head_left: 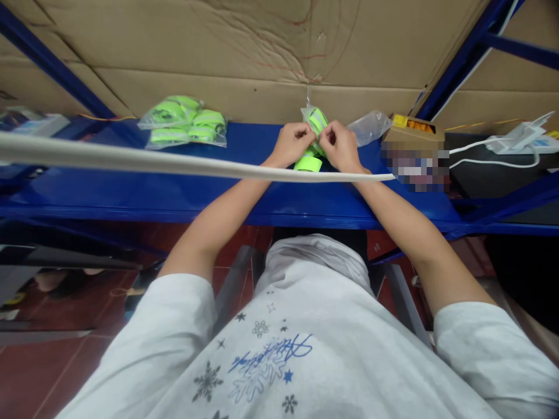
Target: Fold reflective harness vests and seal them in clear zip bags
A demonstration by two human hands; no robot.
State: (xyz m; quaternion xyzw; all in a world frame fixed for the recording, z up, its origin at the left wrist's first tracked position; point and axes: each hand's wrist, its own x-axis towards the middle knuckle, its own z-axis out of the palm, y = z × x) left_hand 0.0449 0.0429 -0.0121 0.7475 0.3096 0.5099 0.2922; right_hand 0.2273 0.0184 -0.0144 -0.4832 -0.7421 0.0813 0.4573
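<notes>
Both hands are together near the back of the blue shelf, at a clear plastic bag with a neon green roll with a grey stripe in it. My left hand is closed at the bag's left side, fingertips pinched. From the right, my right hand pinches the bag's other side. Just below the hands, a loop of bright green band rests on the shelf. Further left lie bagged green bands in clear plastic.
An empty-looking plastic bag and a cardboard box with yellow items stand to the right. A white cable crosses before the forearms. Cardboard backs the blue shelf.
</notes>
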